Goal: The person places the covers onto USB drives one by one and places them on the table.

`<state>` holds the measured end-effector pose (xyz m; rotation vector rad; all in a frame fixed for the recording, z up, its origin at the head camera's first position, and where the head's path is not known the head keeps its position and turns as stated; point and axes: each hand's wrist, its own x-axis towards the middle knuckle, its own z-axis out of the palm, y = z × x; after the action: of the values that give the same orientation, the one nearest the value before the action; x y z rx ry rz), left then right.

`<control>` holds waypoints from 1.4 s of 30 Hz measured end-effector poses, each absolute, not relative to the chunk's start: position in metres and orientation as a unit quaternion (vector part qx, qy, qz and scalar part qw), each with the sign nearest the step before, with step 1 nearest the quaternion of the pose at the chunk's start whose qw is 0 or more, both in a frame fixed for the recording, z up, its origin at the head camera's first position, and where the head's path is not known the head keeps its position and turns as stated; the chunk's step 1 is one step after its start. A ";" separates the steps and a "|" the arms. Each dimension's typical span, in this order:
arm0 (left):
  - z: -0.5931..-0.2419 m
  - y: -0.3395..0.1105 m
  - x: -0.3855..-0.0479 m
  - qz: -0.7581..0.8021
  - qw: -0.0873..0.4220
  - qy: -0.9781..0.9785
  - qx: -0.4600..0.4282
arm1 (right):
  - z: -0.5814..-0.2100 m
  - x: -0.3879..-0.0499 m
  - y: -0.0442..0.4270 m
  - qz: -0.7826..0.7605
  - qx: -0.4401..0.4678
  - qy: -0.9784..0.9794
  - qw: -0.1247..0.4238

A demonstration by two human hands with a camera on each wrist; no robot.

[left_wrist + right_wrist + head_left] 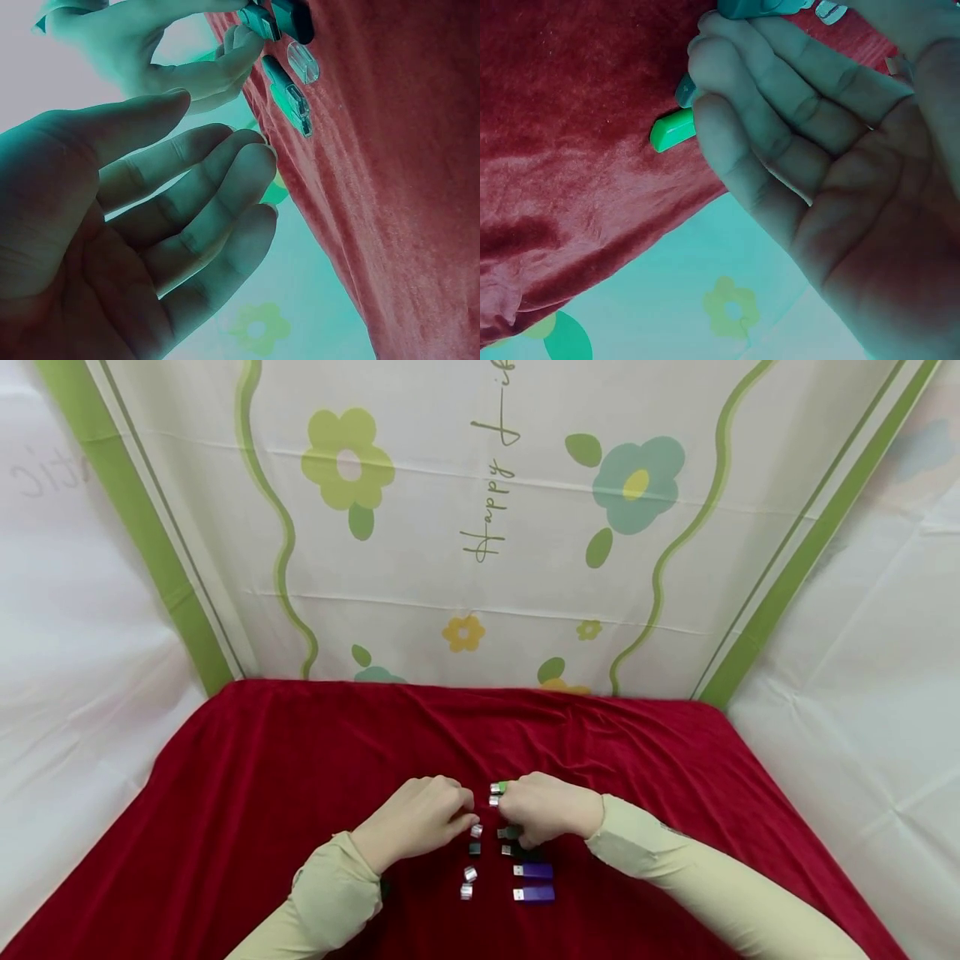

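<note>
We list the hazards from the near edge of the red-draped table (300,743) to its far edge. Nearest are two purple USB sticks (538,893), their bare plugs facing the table's left edge, opposite two clear caps (467,891). The caps lie at differing angles; if the left sleeve (333,893) brushes them, we could lose their alignment. Next are a dark cap (475,849) and a black USB stick (517,851), partly shaded by the right hand (543,810); lowering that hand carelessly could nudge the stick. Just beyond, the right thumb and fingertips appear to pinch a gray USB stick (512,832); an off-centre pinch could let it twist. The left hand (416,817) has gently curved fingers, thumb apart, and holds nothing. A loose clear cap (477,831) lies near its thumb, where a low sweep could tip it. Farthest, a green USB stick (285,103) and a dark USB stick (277,73) lie side by side, apparently capped; dragging the soft cloth could skew both.
</note>
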<state>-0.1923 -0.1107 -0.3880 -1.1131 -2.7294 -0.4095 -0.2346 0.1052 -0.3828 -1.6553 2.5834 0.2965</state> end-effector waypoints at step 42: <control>-0.405 -0.101 -0.193 -0.122 0.062 -0.913 -0.385 | -0.344 -0.216 0.146 -0.100 -0.463 0.880 -0.017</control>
<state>-0.1933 -0.1010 -0.4046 -1.1646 -2.7601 -0.3686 -0.2164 0.1458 -0.3444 -1.4707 2.7959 -0.3188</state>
